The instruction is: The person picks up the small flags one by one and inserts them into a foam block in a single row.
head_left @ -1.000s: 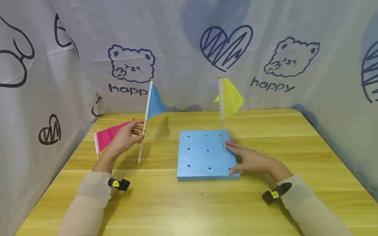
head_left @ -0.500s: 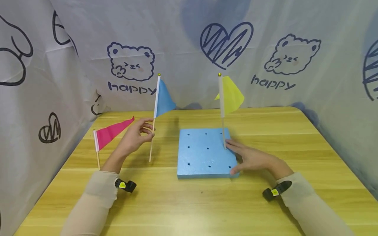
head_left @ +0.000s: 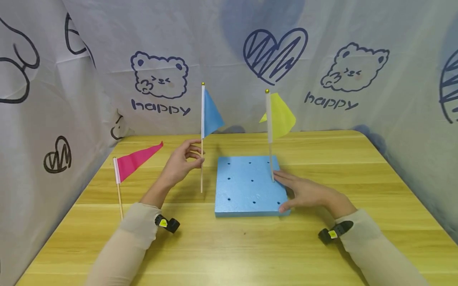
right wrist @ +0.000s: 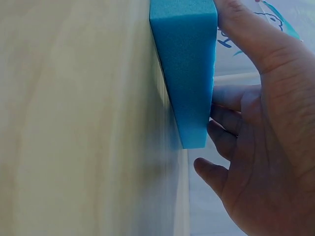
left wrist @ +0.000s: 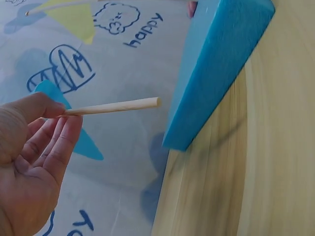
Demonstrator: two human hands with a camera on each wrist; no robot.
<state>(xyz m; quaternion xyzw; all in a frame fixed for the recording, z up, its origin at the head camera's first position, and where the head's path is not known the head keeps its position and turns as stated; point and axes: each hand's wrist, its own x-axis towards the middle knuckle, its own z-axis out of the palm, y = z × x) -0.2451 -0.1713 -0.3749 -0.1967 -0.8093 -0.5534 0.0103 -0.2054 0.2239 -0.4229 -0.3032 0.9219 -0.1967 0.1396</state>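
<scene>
My left hand (head_left: pixel 181 163) pinches the thin wooden stick of a blue flag (head_left: pixel 212 113) between thumb and fingers. The flag is held upright, just left of a square blue foam block (head_left: pixel 239 190) with several small holes. In the left wrist view the stick's bare lower end (left wrist: pixel 147 103) points at the block without touching it. A yellow flag (head_left: pixel 282 117) stands in the block near its right edge. Beside that stick my right hand (head_left: pixel 309 192) rests on the block's right edge, its thumb near the front corner and its fingers only slightly bent.
A pink flag (head_left: pixel 137 162) is at the left of the wooden table (head_left: pixel 250 250), its stick's lower end behind the left sleeve (head_left: pixel 132 238). White cloth (head_left: pixel 222 59) with drawings hangs behind and at the sides.
My left hand has carried the blue flag rightward toward the block, and its stick is now more upright. More of the pink flag shows. My right hand has stayed on the block.
</scene>
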